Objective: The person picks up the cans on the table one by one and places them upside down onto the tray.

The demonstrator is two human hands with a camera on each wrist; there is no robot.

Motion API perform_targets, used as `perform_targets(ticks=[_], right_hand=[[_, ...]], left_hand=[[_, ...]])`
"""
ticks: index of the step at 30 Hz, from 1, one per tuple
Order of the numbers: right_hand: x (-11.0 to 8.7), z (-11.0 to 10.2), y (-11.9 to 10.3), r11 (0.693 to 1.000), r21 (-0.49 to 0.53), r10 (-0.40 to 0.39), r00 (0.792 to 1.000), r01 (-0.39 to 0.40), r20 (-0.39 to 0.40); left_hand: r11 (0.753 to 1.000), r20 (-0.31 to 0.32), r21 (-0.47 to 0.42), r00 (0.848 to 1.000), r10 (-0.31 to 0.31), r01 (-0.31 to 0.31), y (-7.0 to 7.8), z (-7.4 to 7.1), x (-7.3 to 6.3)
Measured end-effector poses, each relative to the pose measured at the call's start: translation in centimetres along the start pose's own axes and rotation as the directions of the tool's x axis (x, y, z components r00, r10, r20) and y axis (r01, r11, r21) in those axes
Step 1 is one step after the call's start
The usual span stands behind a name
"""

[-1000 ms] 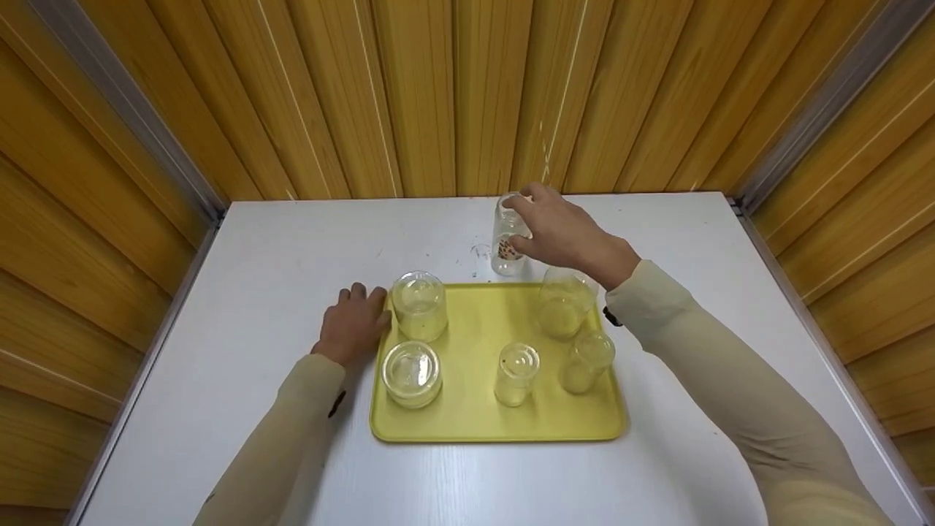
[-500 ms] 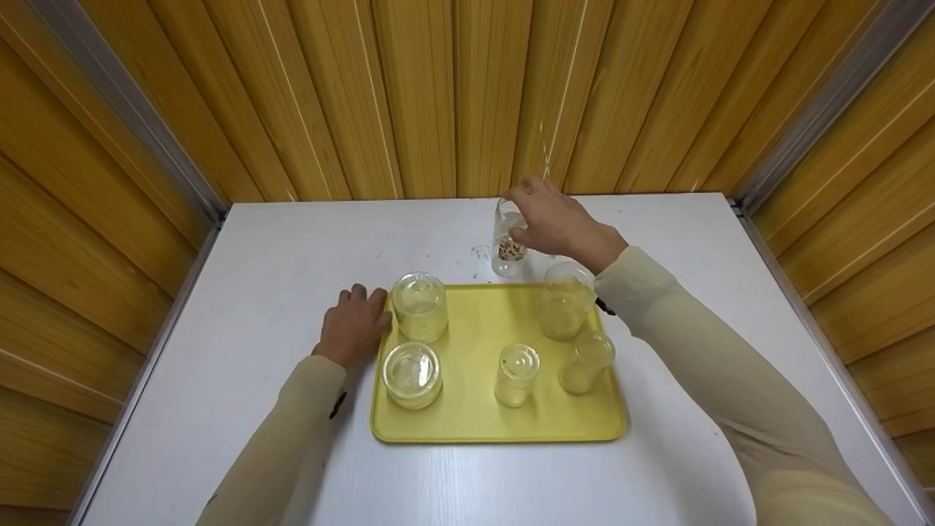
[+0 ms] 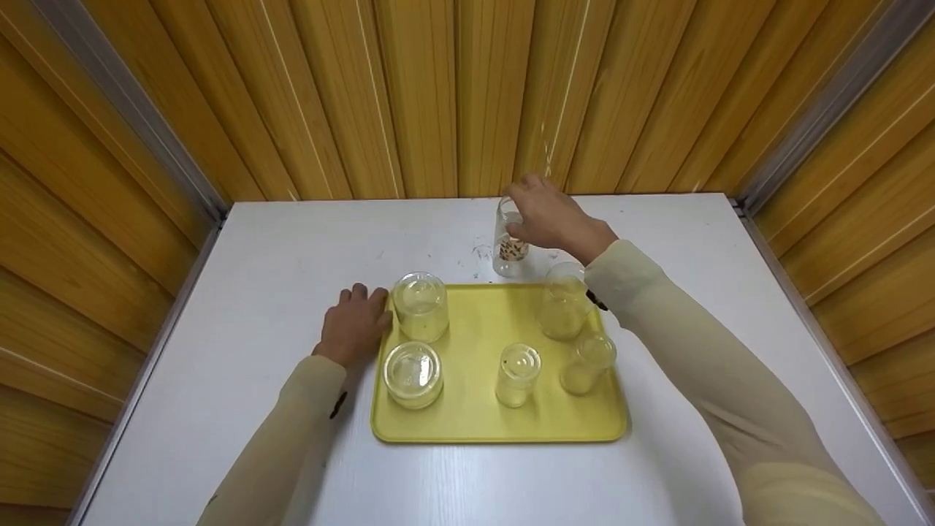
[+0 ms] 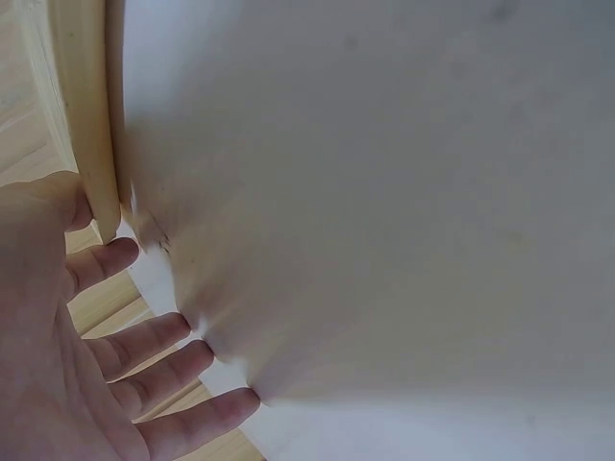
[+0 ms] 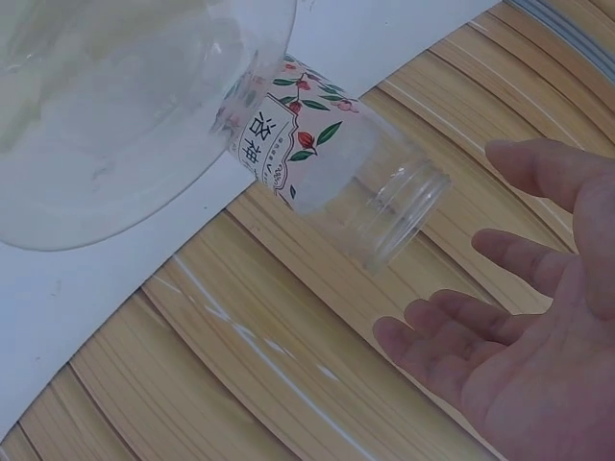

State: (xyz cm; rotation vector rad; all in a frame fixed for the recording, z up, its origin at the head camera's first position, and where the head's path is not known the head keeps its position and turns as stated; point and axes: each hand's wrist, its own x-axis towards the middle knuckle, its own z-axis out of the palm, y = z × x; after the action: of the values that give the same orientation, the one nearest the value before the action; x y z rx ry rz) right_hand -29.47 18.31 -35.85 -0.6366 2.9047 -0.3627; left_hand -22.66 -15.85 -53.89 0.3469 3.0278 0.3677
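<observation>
A clear glass jar (image 3: 504, 259) with a floral label stands upright on the table behind the yellow tray (image 3: 471, 409). Over its upper right side is my right hand (image 3: 551, 219), thumb and fingers spread around its mouth. The right wrist view shows those fingers apart from the jar's threaded neck (image 5: 408, 206), gripping nothing. My left hand (image 3: 350, 329) rests at the tray's left edge. In the left wrist view its thumb lies at the tray rim (image 4: 88, 125), while the straight fingertips (image 4: 240, 401) touch the white table.
On the tray's left stand two wide glass jars, one behind (image 3: 421, 318) and one in front (image 3: 413, 380). Toward the right are a small jar (image 3: 517, 387), another small glass (image 3: 581, 372) and a larger glass vessel (image 3: 561, 314) under my right sleeve. A wood-patterned wall (image 3: 424, 102) backs the table.
My right hand and forearm have shifted slightly left and back around the jar's mouth. The jar keeps its place, and the left hand and tray are still.
</observation>
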Motion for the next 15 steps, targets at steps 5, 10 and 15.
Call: perform_targets(ticks=[5, 10, 15], right_hand=[[0.32, 0.24, 0.23, 1.0, -0.01, -0.011, 1.0, 0.011, -0.007], [0.51, 0.41, 0.4, 1.0, 0.007, 0.0, 1.0, 0.0, -0.011], [0.82, 0.65, 0.47, 1.0, 0.013, 0.006, 1.0, -0.006, -0.006]], left_hand=[[1.0, -0.006, -0.004, 1.0, -0.001, 0.001, 0.04, -0.09, -0.13], [1.0, -0.011, 0.021, 1.0, 0.016, -0.015, 0.2, -0.37, -0.4], [1.0, -0.001, 0.029, 1.0, 0.005, -0.005, 0.23, -0.27, -0.24]])
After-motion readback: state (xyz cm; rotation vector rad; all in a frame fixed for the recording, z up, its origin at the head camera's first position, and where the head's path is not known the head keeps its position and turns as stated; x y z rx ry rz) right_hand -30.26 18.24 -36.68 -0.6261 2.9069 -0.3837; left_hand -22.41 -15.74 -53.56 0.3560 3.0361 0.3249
